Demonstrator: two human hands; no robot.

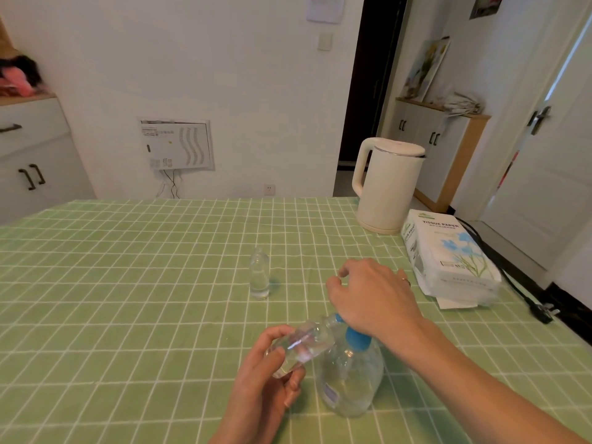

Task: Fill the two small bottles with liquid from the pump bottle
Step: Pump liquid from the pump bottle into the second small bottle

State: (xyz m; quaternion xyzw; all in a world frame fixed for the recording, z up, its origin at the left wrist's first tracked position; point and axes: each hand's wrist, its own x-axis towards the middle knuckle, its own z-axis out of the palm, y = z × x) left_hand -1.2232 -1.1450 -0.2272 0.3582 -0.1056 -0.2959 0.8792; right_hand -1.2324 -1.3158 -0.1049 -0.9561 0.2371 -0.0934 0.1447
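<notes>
Worn at head height; looked forward and down across the surface (128, 283). Sat close over the left hand (269, 379) and right hand (371, 296), both low and right of centre. Reached as far as the white wall (224, 91) and the dark doorway (368, 91) beyond the far edge. Bowed straight lines near the borders, wide-angle fashion. Faced roughly square to that wall.

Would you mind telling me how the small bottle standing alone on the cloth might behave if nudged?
The standing bottle is tall and narrow, so it would probably tip easily. Its round body would likely roll once down. It looks like clear plastic, so probably light.
</notes>
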